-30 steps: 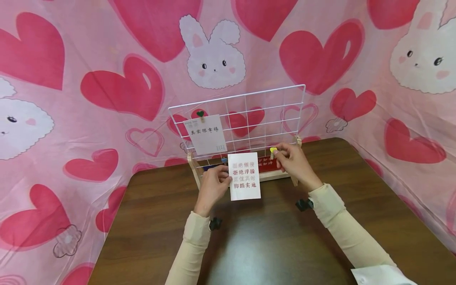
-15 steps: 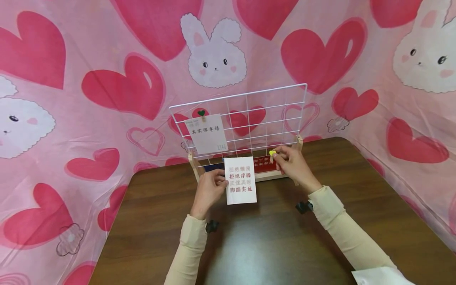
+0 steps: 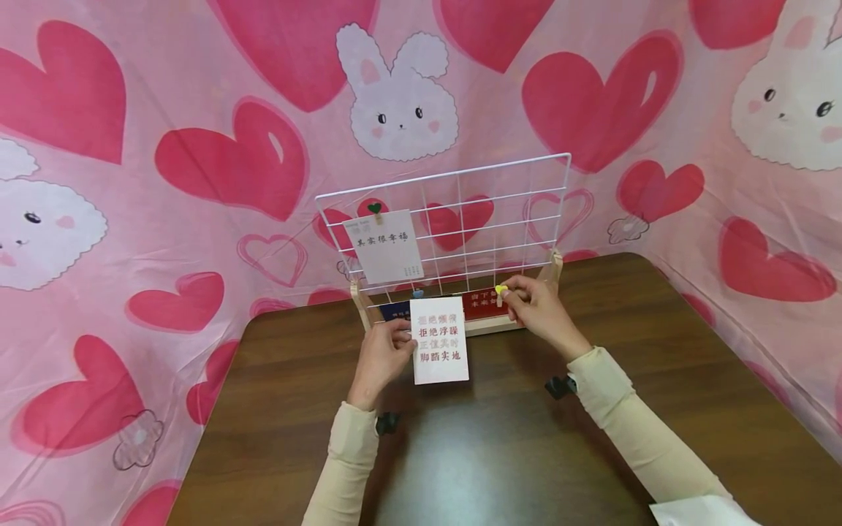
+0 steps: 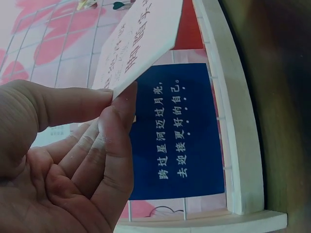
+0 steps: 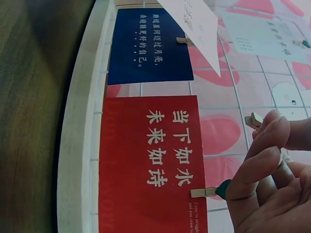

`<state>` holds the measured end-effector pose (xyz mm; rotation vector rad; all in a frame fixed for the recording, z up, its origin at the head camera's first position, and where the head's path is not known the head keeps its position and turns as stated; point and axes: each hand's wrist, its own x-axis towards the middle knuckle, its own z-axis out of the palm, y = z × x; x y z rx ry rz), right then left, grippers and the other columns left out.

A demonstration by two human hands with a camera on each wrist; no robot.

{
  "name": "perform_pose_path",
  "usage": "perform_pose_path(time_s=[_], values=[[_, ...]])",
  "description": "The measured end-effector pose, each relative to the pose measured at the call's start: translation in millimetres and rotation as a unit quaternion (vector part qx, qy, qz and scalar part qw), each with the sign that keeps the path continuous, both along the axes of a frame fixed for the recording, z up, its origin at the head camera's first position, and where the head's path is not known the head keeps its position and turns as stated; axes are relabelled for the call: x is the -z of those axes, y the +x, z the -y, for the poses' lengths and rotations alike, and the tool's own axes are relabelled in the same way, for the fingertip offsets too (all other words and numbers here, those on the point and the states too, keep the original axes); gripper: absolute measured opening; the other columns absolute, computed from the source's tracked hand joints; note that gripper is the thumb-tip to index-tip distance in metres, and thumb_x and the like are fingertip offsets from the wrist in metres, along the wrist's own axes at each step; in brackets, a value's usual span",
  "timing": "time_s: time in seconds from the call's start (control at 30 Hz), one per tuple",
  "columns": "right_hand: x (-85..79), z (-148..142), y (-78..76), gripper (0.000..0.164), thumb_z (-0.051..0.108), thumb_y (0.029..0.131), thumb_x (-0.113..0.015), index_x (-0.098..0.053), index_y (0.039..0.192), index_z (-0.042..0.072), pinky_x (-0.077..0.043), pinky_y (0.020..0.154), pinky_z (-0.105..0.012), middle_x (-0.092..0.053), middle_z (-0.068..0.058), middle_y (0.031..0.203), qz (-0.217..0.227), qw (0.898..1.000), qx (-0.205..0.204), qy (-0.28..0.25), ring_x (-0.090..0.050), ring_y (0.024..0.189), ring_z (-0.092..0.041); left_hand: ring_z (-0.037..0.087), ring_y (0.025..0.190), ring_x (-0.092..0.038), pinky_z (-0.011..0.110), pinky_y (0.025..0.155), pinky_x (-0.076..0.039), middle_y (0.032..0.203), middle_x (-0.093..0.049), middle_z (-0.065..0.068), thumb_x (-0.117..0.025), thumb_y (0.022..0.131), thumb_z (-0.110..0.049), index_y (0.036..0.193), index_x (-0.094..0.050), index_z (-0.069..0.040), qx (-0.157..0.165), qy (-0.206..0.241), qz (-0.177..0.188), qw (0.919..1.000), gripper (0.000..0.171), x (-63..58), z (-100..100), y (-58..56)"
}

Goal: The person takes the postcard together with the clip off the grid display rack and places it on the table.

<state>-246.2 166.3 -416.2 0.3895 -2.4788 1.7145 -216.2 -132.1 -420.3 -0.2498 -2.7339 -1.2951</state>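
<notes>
My left hand [image 3: 383, 356] pinches the left edge of a white card [image 3: 439, 340] printed with red and grey characters, held in front of the rack. Between the thumb and fingertips of my right hand [image 3: 541, 310] is a small wooden clothespin with a yellow heart [image 3: 501, 290]. Behind both hands stands a white wire grid rack [image 3: 463, 219]. A blue card [image 4: 177, 131] and a red card [image 5: 150, 165] hang low on it, the red one by a clothespin [image 5: 206, 191] with a green ornament. Another white card [image 3: 384, 252] hangs upper left from a green-heart clothespin [image 3: 374, 209].
The rack sits in a wooden base [image 3: 490, 325] with wooden side supports [image 3: 555, 272] at the back of a brown table [image 3: 460, 453]. A pink cloth [image 3: 217, 183] with hearts and rabbits hangs behind and to the sides.
My left hand has brought the white card slightly down and left, away from the right hand. My right hand, still pinching the yellow-heart clothespin, has dropped a little.
</notes>
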Motion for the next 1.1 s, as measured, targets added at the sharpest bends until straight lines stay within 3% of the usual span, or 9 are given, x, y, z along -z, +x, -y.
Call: perform_pose_path(time_s=[0.27,0.47,0.67,0.97,1.1], values=[[10.0,2.6,-2.1,0.024,0.010,0.106,-0.057,-0.063,0.114,-0.011,-0.046,0.048,-0.023,-0.059,-0.008,0.067,0.014,1.000,-0.007,-0.003,-0.051,0.050,-0.006,0.021,0.081,-0.078,0.038,0.077,-0.063,0.091,-0.081,0.015,-0.075,0.088,-0.001,0.111,-0.075,0.004,-0.002,-0.009,0.001,1.0000,0.023,9.2,8.4,-0.1],[14.5,3.8,-2.9,0.021,0.011,0.106,-0.057,-0.065,0.111,-0.007,-0.045,0.049,-0.023,-0.058,-0.008,0.069,0.019,1.000,-0.014,0.010,-0.052,0.051,-0.007,0.022,0.081,-0.079,0.039,0.077,-0.063,0.091,-0.081,0.015,-0.074,0.089,-0.002,0.111,-0.074,0.004,-0.001,-0.009,0.008,0.9999,0.023,14.5,13.4,2.3],[17.4,5.3,-3.1,0.019,0.012,0.105,-0.059,-0.066,0.110,-0.006,-0.045,0.050,-0.024,-0.063,-0.019,0.074,0.015,1.000,-0.006,0.024,-0.054,0.054,-0.008,0.022,0.082,-0.079,0.039,0.076,-0.063,0.091,-0.082,0.014,-0.074,0.088,-0.002,0.112,-0.075,0.002,-0.011,-0.017,0.011,0.9997,0.024,16.1,18.0,2.5],[26.1,11.4,1.1,0.021,0.012,0.103,-0.061,-0.069,0.113,-0.004,-0.046,0.051,-0.025,-0.070,-0.021,0.087,0.016,0.998,0.003,0.052,-0.056,0.059,-0.012,0.017,0.080,-0.075,0.030,0.069,-0.058,0.090,-0.081,0.013,-0.074,0.088,-0.001,0.112,-0.075,0.002,-0.023,-0.027,0.035,0.9988,0.024,25.7,28.9,4.1],[29.2,13.9,1.9,0.020,0.013,0.103,-0.063,-0.071,0.114,-0.002,-0.044,0.049,-0.026,-0.069,-0.022,0.084,0.008,0.997,0.007,0.070,-0.057,0.060,-0.015,0.016,0.077,-0.074,0.028,0.068,-0.055,0.088,-0.080,0.012,-0.074,0.088,-0.001,0.109,-0.076,0.002,-0.032,-0.036,0.040,0.9980,0.022,30.8,35.1,5.3]])
